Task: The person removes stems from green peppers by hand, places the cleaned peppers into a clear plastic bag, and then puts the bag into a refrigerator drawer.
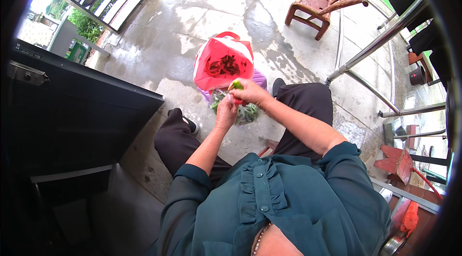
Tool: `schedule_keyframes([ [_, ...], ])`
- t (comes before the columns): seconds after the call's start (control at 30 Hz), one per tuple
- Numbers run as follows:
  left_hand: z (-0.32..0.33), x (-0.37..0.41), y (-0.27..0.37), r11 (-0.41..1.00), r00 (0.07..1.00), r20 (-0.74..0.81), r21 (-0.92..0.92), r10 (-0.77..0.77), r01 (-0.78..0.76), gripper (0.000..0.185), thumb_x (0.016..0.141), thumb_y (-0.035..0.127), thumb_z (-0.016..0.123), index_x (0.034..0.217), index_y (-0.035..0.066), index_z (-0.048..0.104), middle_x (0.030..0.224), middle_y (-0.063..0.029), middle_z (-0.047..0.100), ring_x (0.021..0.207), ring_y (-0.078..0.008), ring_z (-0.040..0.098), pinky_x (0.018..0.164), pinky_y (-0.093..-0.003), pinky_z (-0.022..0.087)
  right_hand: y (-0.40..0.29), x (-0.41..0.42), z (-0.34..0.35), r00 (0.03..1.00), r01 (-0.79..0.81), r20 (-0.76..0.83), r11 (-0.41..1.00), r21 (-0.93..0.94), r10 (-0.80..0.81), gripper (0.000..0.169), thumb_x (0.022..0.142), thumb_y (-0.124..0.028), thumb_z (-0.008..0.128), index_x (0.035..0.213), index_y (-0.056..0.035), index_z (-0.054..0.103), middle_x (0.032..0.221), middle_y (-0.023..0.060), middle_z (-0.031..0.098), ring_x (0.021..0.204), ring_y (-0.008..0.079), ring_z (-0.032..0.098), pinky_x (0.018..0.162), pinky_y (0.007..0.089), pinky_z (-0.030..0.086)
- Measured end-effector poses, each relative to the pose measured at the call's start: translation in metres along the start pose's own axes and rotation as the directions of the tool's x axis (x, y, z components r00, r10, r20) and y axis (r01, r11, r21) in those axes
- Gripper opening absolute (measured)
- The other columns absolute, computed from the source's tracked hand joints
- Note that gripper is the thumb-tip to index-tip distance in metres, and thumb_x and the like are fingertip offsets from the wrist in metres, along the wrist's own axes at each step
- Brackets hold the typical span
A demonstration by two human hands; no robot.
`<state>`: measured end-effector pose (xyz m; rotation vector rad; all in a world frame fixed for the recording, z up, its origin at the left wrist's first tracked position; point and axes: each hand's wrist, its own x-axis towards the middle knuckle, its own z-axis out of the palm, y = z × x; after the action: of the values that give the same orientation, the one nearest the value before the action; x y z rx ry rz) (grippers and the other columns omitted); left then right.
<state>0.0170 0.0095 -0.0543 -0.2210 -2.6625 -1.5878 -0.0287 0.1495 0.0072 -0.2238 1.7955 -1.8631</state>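
My left hand (226, 111) is closed on the gathered top of a clear plastic bag (246, 117) with green vegetables in it. Touching or almost touching it, my right hand (247, 92) pinches a small green piece (237, 84); whether it also holds the bag, I cannot tell. Something red shows between the two hands. Just beyond them stands an open red and white bag (223, 59), dark reddish bits lying inside. Under the bags, part of a purple plastic basket or stool (260, 79) shows.
A black cabinet or door panel (83, 90) stands close on the left. Metal railings (379, 48) run along the right. A wooden chair (312, 3) stands on the wet paved floor (216, 0) at the upper right. Red wooden stools (399, 162) are at the lower right.
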Motion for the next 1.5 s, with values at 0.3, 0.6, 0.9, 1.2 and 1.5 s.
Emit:
schedule_keyframes([
  [0.3, -0.012, -0.002, 0.002, 0.994, 0.993, 0.119, -0.112, 0.028, -0.015, 0.009, 0.085, 0.011, 0.051, 0.092, 0.005, 0.053, 0.065, -0.0005, 0.051, 0.054, -0.0072, 0.047, 0.050, -0.0231, 0.041, 0.020, 0.007, -0.019, 0.995, -0.096, -0.049, 0.989, -0.112, 0.091, 0.014, 0.072, -0.008, 0.051, 0.085, -0.0031, 0.053, 0.056, 0.0041, 0.052, 0.043, 0.0111, 0.048, 0.038, 0.0253, 0.039],
  [0.6, -0.027, 0.011, 0.014, 0.923, 0.914, 0.289, -0.177, -0.284, 0.343, 0.024, 0.081, 0.008, 0.044, 0.103, 0.004, 0.053, 0.069, -0.0038, 0.056, 0.050, -0.0101, 0.053, 0.043, -0.0235, 0.040, 0.014, -0.005, -0.008, 0.959, 0.053, -0.247, 0.948, -0.314, -0.136, 0.014, 0.070, -0.014, 0.052, 0.074, -0.0004, 0.054, 0.058, 0.0107, 0.057, 0.047, 0.0175, 0.055, 0.047, 0.0316, 0.043],
  [0.9, -0.044, 0.013, 0.018, 0.654, 0.838, 0.445, -0.538, -0.316, 0.532, 0.021, 0.079, 0.011, 0.054, 0.099, 0.004, 0.060, 0.072, 0.0018, 0.055, 0.055, -0.0046, 0.048, 0.041, -0.0169, 0.033, 0.030, -0.050, 0.009, 0.906, -0.242, -0.263, 0.917, 0.318, 0.331, 0.008, 0.075, -0.014, 0.052, 0.071, -0.0065, 0.054, 0.055, 0.0009, 0.051, 0.042, 0.0088, 0.045, 0.037, 0.0225, 0.031],
  [1.2, -0.028, 0.015, 0.016, 0.960, 0.960, 0.160, -0.122, -0.231, 0.252, 0.011, 0.073, 0.006, 0.060, 0.082, 0.006, 0.054, 0.070, 0.0003, 0.053, 0.057, -0.0087, 0.048, 0.050, -0.0218, 0.037, 0.059, -0.040, -0.002, 0.971, -0.124, -0.202, 0.992, 0.029, 0.127, 0.011, 0.076, -0.017, 0.056, 0.077, -0.0067, 0.056, 0.058, 0.0016, 0.053, 0.045, 0.0087, 0.047, 0.039, 0.0232, 0.037],
  [1.5, -0.031, 0.020, 0.030, 0.833, 0.922, 0.178, 0.395, 0.343, -0.386, 0.021, 0.062, -0.004, 0.053, 0.079, 0.008, 0.054, 0.076, -0.0109, 0.054, 0.076, -0.0315, 0.050, 0.068, -0.0385, 0.041, 0.066, 0.000, 0.002, 0.959, 0.175, -0.141, 0.907, -0.382, -0.244, 0.016, 0.069, -0.019, 0.052, 0.068, -0.0028, 0.056, 0.057, 0.0146, 0.057, 0.051, 0.0233, 0.057, 0.049, 0.0357, 0.043],
])
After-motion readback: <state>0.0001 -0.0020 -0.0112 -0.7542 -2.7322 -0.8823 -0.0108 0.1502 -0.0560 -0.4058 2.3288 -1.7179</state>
